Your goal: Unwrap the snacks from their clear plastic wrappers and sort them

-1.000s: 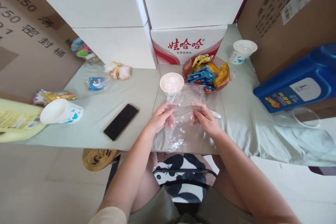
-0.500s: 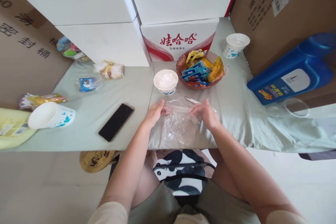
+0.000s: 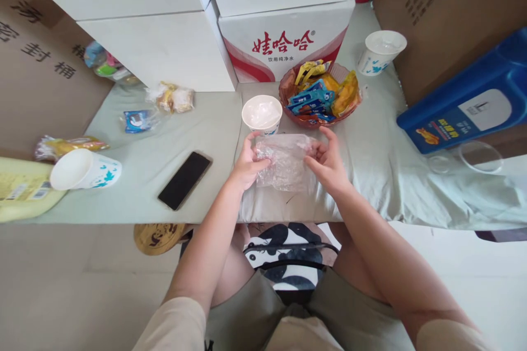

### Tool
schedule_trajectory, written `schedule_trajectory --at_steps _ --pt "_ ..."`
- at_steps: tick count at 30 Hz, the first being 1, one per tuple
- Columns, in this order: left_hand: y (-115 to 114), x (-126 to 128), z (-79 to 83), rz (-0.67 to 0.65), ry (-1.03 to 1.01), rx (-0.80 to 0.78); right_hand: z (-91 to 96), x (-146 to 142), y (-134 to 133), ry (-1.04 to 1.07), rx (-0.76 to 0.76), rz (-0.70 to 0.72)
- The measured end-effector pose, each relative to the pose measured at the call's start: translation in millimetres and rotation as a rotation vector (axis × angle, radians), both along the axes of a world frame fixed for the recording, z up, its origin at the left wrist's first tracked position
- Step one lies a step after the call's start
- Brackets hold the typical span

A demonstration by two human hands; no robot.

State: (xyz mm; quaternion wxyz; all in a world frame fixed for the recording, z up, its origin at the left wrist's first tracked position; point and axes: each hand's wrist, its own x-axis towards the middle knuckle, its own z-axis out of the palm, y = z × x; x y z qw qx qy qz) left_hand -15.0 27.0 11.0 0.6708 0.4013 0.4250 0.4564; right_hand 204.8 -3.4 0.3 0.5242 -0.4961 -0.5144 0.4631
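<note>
— While looking down at the cloth-covered bench [image 3: 218, 137], what to note first?

— A crinkled clear plastic bag [image 3: 284, 167], held spread out between left hand [image 3: 247, 163] and right hand [image 3: 330, 162], near the bench's front edge.

— Gripped how?

— Pinched at the left side between thumb and fingers of the left hand; pinched at the right side by thumb and curled fingers of the right hand, with forefinger raised. Closed nearly together on both sides, with only thin plastic caught between.

— Lifted off the bench, or resting there?

— Cannot tell from this angle.

— And nearby?

— Just beyond the bag, and partly covered by its far edge in this view, a white paper cup [image 3: 251, 125] with something clear inside. Beyond, to the right, a reddish bowl [image 3: 294, 114] heaped with snack packets [image 3: 317, 96]. To the left, a black smartphone [image 3: 185, 180], lying flat.
</note>
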Motion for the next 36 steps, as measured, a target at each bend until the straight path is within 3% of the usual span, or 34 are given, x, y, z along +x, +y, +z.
schedule_trajectory --at_steps 3,7,10,12,14,19,22,25,27,32,34,36 --pt "-2.9 2.0 4.2 -0.002 -0.057 -0.013 3.9 -1.4 1.8 0.118 -0.067 0.036" --pt "-4.0 2.6 7.8 -0.083 -0.129 -0.085 9.4 -3.8 -0.4 0.052 -0.19 0.178" --pt "-3.7 4.1 5.6 -0.182 -0.036 -0.213 11.7 -5.6 -2.4 0.084 -0.187 0.124" --pt "-3.6 4.4 3.6 -0.167 0.044 -0.238 12.3 -6.5 -3.1 0.076 -0.246 0.187" --pt "-3.7 2.9 2.9 -0.143 0.093 -0.233 13.1 -7.5 -3.7 0.06 -0.306 0.262" --pt "-4.0 -8.4 9.0 -0.143 -0.018 -0.229 22.7 -7.6 -6.2 0.234 -0.261 0.201" --pt "-3.6 -13.8 12.3 -0.214 -0.052 -0.175 29.2 -3.4 -6.6 0.356 -0.262 0.335" --pt "-4.2 -16.1 9.6 -0.261 0.087 -0.085 27.1 1.4 -5.4 0.22 -0.285 0.398" --pt "-5.5 -18.6 5.1 -0.173 0.214 -0.017 21.8 3.4 -4.2 0.072 -0.277 0.31" --pt "-12.3 -25.1 1.3 0.47 0.538 0.229 16.5 2.9 -3.4 -0.021 -0.213 -0.13" --pt "-17.2 -17.4 5.8 0.452 0.622 0.301 20.2 -0.7 -5.6 -0.078 -0.087 -0.152" --pt "-21.9 -0.8 11.6 0.268 0.604 0.348 24.4 -7.1 -9.0 -0.06 0.062 -0.035"
